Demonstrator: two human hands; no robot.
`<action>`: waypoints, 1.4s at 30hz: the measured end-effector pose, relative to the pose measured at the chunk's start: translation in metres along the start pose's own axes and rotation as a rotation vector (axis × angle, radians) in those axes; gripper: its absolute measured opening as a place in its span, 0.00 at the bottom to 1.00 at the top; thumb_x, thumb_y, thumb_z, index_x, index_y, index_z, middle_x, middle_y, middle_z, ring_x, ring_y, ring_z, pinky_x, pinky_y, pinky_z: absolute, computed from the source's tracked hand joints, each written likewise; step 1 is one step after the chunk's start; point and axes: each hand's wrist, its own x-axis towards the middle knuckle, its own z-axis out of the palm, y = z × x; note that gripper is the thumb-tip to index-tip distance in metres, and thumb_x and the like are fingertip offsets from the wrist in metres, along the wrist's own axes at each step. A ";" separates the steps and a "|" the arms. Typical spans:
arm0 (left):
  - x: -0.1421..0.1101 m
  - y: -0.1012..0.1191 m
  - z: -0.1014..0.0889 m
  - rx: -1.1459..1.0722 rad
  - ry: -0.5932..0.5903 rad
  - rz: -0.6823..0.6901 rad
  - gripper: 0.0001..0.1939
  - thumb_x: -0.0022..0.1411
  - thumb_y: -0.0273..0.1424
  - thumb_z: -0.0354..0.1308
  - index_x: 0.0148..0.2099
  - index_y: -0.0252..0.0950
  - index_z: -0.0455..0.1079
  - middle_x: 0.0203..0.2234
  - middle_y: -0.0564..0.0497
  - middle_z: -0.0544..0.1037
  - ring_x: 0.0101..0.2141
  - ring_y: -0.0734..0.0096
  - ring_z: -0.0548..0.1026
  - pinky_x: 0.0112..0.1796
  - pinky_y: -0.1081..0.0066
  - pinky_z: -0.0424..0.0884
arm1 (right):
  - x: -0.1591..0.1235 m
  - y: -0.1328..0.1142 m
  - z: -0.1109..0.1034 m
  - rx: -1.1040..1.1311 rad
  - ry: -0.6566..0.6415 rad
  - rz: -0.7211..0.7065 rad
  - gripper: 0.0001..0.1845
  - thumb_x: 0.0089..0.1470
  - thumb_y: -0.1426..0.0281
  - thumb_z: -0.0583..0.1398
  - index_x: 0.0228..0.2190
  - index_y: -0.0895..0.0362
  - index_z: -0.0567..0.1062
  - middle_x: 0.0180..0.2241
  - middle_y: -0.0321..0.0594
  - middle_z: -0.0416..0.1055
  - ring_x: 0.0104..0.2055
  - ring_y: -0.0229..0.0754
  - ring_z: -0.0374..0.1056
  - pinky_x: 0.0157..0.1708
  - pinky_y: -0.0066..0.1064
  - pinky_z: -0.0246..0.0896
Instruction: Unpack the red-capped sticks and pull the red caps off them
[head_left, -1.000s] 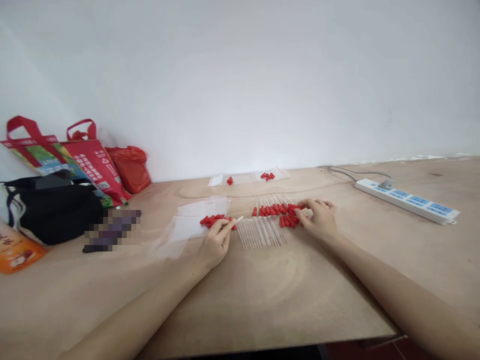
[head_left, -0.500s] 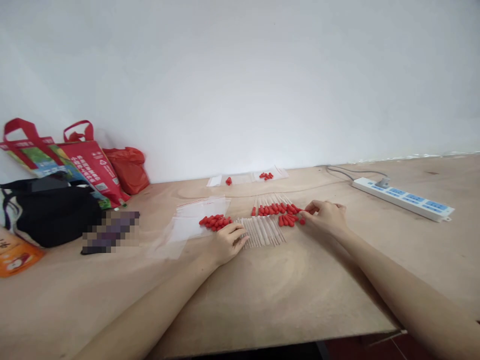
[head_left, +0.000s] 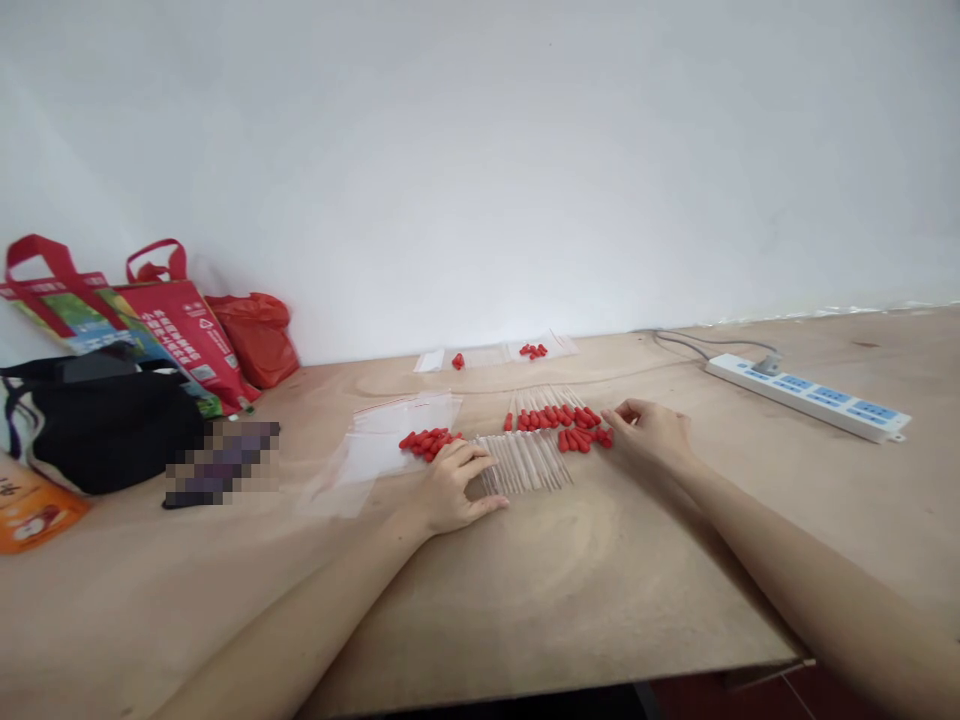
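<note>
My left hand (head_left: 457, 490) rests at the left end of a row of thin clear glass tubes (head_left: 525, 463). Its thumb is spread away from the fingers, which lie over the tubes nearest it. Beyond it lies a pile of red rubber bulbs (head_left: 427, 442). To the right, my right hand (head_left: 652, 428) hovers low with its fingers loosely bent and apart, beside a few loose red bulbs (head_left: 574, 440). Behind these, a row of glass droppers with red bulbs (head_left: 551, 415) points away from me. No object shows in either hand.
Clear zip bags (head_left: 394, 430) lie left of the tubes, and more bags with red bulbs (head_left: 533, 351) lie by the wall. A white power strip (head_left: 810, 397) is on the right. Shopping bags (head_left: 184, 335), a black bag (head_left: 112, 425) and an orange packet (head_left: 37, 510) stand left.
The thumb of my left hand has spread away from its fingers. My right hand has let go of the red bulb at the row's right end; a loose bulb near it has shifted slightly.
</note>
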 end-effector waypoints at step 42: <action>0.000 0.011 0.009 0.319 0.180 0.147 0.06 0.59 0.31 0.52 0.36 0.40 0.71 0.24 0.56 0.76 0.30 0.72 0.70 0.46 0.60 0.56 | -0.057 -0.057 0.038 0.206 0.102 -0.895 0.07 0.54 0.69 0.53 0.28 0.55 0.69 0.27 0.32 0.72 0.33 0.36 0.62 0.47 0.37 0.42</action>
